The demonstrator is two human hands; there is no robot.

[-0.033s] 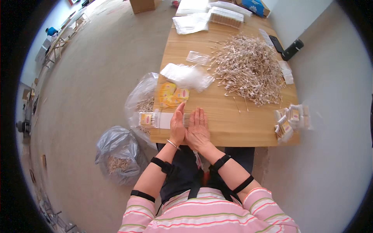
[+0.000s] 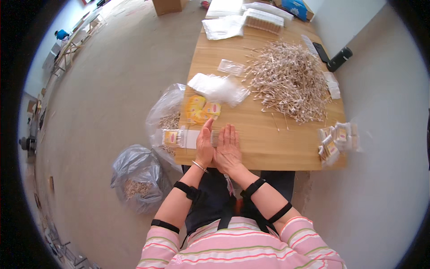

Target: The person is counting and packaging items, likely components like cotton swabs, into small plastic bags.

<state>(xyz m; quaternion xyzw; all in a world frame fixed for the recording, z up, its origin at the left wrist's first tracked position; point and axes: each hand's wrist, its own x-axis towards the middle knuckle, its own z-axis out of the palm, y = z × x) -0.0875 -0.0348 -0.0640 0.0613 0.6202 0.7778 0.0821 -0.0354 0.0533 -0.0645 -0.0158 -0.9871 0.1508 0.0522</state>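
Observation:
My left hand point(image 2: 205, 143) stands on its little-finger edge on the table, fingers stretched out. Flat beside it lies my right hand point(image 2: 229, 145), fingers straight and close together, its heel touching the left hand. In the gap between them, a row of cotton swabs point(image 2: 215, 139) shows, partly covered by both hands. Left of my left hand is a white card strip point(image 2: 191, 139). At that strip's far end sits a clear pack of cotton swabs point(image 2: 172, 137) with a yellow label, at the table's left edge.
A big heap of loose cotton swabs point(image 2: 291, 80) covers the table's far right. Yellow cards point(image 2: 201, 110) and clear plastic bags point(image 2: 217, 88) lie beyond my hands. Filled packs point(image 2: 338, 138) sit right, below a black bottle point(image 2: 339, 59). Plastic sacks point(image 2: 139, 168) stand left of the table.
The whole view has shifted very slightly, with the table a little further right. Both hands hold the same pose around the swabs.

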